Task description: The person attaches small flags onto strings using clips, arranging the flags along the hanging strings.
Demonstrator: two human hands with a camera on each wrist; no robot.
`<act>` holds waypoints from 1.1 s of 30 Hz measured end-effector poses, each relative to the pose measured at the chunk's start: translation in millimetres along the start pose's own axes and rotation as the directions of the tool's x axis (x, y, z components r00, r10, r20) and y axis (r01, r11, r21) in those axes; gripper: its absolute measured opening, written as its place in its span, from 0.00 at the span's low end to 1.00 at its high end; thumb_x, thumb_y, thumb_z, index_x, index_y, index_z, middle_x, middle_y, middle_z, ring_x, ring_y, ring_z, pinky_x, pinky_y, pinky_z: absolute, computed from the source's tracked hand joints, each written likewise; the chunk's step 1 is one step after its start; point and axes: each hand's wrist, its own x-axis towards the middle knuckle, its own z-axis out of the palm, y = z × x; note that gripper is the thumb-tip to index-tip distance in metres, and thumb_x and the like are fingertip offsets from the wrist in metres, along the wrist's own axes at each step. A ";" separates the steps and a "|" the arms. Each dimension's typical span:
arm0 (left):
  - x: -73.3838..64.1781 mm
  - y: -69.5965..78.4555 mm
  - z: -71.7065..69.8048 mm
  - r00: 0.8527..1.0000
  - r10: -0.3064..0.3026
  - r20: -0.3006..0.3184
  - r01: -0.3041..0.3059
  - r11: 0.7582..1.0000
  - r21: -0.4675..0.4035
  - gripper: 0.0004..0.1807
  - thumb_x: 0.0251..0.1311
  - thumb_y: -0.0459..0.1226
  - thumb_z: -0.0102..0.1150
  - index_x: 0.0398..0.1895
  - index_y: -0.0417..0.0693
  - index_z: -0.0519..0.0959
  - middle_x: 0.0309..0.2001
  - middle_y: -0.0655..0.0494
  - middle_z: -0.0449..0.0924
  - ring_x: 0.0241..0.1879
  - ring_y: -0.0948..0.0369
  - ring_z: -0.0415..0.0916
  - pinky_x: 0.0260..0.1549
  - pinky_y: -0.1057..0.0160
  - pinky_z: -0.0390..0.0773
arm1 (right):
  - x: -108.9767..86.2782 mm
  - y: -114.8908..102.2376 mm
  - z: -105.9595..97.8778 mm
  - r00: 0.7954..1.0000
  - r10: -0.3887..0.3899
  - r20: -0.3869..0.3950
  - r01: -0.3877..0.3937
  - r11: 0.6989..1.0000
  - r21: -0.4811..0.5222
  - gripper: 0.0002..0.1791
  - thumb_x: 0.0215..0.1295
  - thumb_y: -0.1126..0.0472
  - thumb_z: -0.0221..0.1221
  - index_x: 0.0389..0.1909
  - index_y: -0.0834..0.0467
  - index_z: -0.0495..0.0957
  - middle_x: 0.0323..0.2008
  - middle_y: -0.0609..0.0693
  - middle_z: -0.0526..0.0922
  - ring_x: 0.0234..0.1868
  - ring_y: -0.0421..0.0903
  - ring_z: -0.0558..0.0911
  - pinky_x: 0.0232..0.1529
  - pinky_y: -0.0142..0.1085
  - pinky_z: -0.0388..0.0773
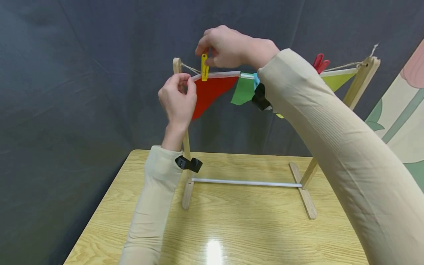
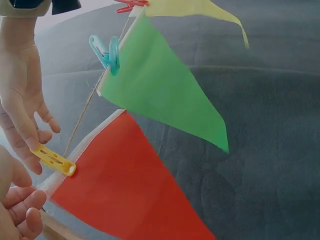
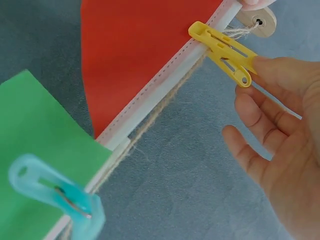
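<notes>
My right hand (image 1: 228,46) pinches a yellow clothespin (image 3: 222,52) between thumb and fingers. The clothespin's jaws sit over the white top edge of a red triangular flag (image 3: 145,55) and the twine (image 3: 165,102) beside it. With thumb and forefinger my left hand (image 1: 179,95) pinches the left end of that same white edge. Further along the twine, a light-blue clothespin (image 2: 109,54) is clipped at a green flag (image 2: 167,95). A red clothespin (image 1: 320,63) sits by a yellow flag (image 1: 339,79) on the right.
The twine runs between two wooden posts, left (image 1: 177,65) and right (image 1: 361,82). Their wooden feet (image 1: 308,204) stand on a wood-grain table (image 1: 245,228), joined by a white rod (image 1: 246,182). A dark curtain (image 1: 99,73) hangs behind; a floral panel (image 1: 404,114) is at right.
</notes>
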 end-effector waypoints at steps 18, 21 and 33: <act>0.5 -0.4 -7.2 0.996 0.063 -0.066 -0.063 0.998 0.002 0.10 0.58 0.34 0.55 0.30 0.34 0.82 0.27 0.44 0.81 0.21 0.54 0.70 0.24 0.66 0.68 | -3.1 6.2 7.5 1.000 0.017 0.008 -0.017 0.999 0.037 0.21 0.66 0.66 0.54 0.59 0.64 0.72 0.56 0.61 0.72 0.37 0.51 0.70 0.42 0.38 0.71; 0.1 -1.2 -8.0 0.996 0.063 -0.067 -0.064 0.998 -0.005 0.10 0.58 0.34 0.55 0.30 0.34 0.82 0.27 0.44 0.80 0.22 0.54 0.70 0.24 0.66 0.68 | -2.5 6.6 9.2 0.999 0.037 0.013 -0.037 0.998 0.045 0.21 0.66 0.65 0.54 0.60 0.63 0.71 0.58 0.60 0.71 0.38 0.52 0.71 0.43 0.39 0.72; -1.9 -3.6 -10.3 0.995 0.072 -0.072 -0.073 0.997 -0.016 0.11 0.58 0.35 0.56 0.32 0.33 0.82 0.28 0.43 0.81 0.23 0.54 0.70 0.27 0.67 0.69 | -14.1 10.7 11.1 0.997 0.069 -0.024 -0.068 0.996 0.061 0.24 0.67 0.59 0.53 0.63 0.59 0.68 0.59 0.57 0.70 0.42 0.51 0.72 0.46 0.39 0.75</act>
